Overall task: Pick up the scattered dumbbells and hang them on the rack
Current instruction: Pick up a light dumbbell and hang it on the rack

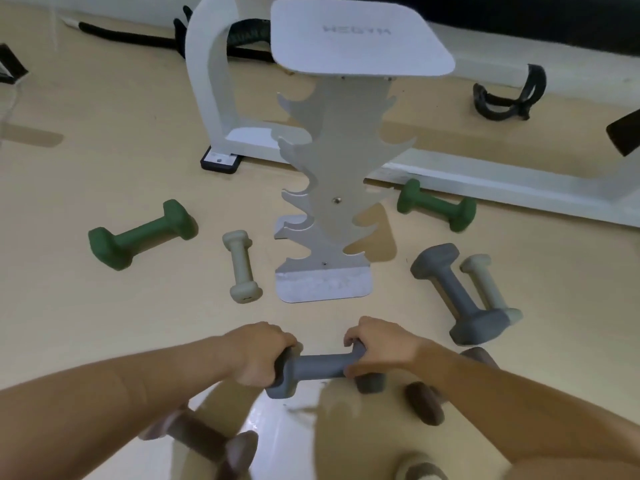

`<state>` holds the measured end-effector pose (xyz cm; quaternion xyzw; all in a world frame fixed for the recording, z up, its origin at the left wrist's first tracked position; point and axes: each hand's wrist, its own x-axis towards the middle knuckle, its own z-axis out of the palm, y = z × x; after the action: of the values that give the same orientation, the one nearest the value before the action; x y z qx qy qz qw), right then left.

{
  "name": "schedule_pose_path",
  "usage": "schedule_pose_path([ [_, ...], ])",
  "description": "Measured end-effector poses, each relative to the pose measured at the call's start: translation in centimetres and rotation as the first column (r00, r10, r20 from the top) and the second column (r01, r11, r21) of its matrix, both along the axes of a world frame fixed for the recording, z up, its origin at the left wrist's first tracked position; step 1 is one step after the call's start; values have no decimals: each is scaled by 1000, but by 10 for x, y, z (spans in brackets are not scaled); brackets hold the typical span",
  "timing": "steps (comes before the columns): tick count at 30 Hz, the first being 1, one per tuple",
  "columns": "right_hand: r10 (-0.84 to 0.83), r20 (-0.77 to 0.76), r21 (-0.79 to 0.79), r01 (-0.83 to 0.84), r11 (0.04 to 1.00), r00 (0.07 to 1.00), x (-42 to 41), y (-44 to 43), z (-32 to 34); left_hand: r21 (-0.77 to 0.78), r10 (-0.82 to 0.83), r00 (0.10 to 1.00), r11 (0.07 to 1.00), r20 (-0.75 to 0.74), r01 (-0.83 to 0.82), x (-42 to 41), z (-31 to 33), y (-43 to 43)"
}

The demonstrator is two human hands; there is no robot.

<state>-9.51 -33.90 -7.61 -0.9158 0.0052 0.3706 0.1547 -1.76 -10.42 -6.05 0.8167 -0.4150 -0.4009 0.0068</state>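
Smooth tan floor (104, 188) spreads out under me, a bit shiny near my knees. My left hand (258, 353) and my right hand (377, 344) each wrap around one end of a gray dumbbell (322, 367). My fingers are curled tight on its chunky ends, and its round bar shows between my hands. It sits level, low and right in front of the rack (329, 202).

The rack is flat gray metal, standing up tall on a flat foot. Its two edges are cut into wavy hooks, like a little tree. All the hooks I can see are bare. A white square plate sits on its top.

Other dumbbells lie on the floor around it. They look matte and a bit rubbery, with blocky ends. A big green one (142, 235) and a small cream one (241, 266) lie to the left. Another green one (436, 206) lies to the right, near a white frame (519, 188). A second gray one (457, 292) lies touching a second cream one (491, 289). Blurry brown ones (424, 403) lie close to me.
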Motion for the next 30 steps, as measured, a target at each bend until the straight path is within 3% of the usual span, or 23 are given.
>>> schedule_pose_path([
  [2, -114, 49, 59, 111, 992, 992, 0, -14, 10, 66, -49, 998, 996, -41, 52, 0, 1, -3],
  [4, -215, 192, 24, 214, 976, 958, -2, -39, 14, 130, -183, 982, 974, -45, 188, 6, 10, -14],
  [6, -302, 384, -53, 348, 936, 872, -8, -81, 19, 124, -406, 907, 911, 112, 393, 8, 26, -44],
  [8, -372, 468, -137, 482, 866, 802, -13, -117, 21, 69, -534, 763, 832, 364, 550, 2, 46, -67],
  [9, -432, 451, -174, 551, 816, 781, -19, -135, 23, 46, -559, 696, 793, 452, 607, -2, 56, -81],
  [11, -588, 318, -187, 657, 730, 744, -27, -166, 14, 22, -578, 646, 753, 499, 657, -9, 80, -101],
  [14, -716, 167, -68, 732, 678, 678, -31, -198, -2, 124, -618, 559, 724, 553, 678, -3, 97, -142],
  [16, -720, 250, -21, 747, 665, 648, -26, -216, -6, 149, -577, 623, 785, 527, 601, 4, 90, -178],
  [19, -664, 492, -89, 791, 606, 564, -28, -241, -12, -19, -311, 845, 935, 436, 354, -3, 56, -226],
  [20, -679, 462, -97, 794, 600, 570, -28, -250, -16, -120, -207, 915, 958, 347, 262, -13, 41, -244],
  [22, -772, 250, 10, 796, 606, 584, -26, -268, -30, -290, -50, 995, 954, 83, 72, -40, 19, -283],
  [24, -801, 85, 151, 787, 598, 592, -24, -274, -40, -332, 22, 987, 940, -158, -74, -66, 8, -311],
  [28, -732, 122, 217, 702, 678, 670, -21, -276, -49, -220, 195, 930, 938, -311, -270, -92, -8, -322],
  [29, -757, 75, 248, 723, 645, 649, -19, -277, -44, -222, 219, 914, 926, -342, -305, -93, -8, -317],
  [30, -810, -26, 322, 772, 547, 585, -15, -280, -33, -228, 248, 892, 909, -378, -349, -93, -8, -313],
])
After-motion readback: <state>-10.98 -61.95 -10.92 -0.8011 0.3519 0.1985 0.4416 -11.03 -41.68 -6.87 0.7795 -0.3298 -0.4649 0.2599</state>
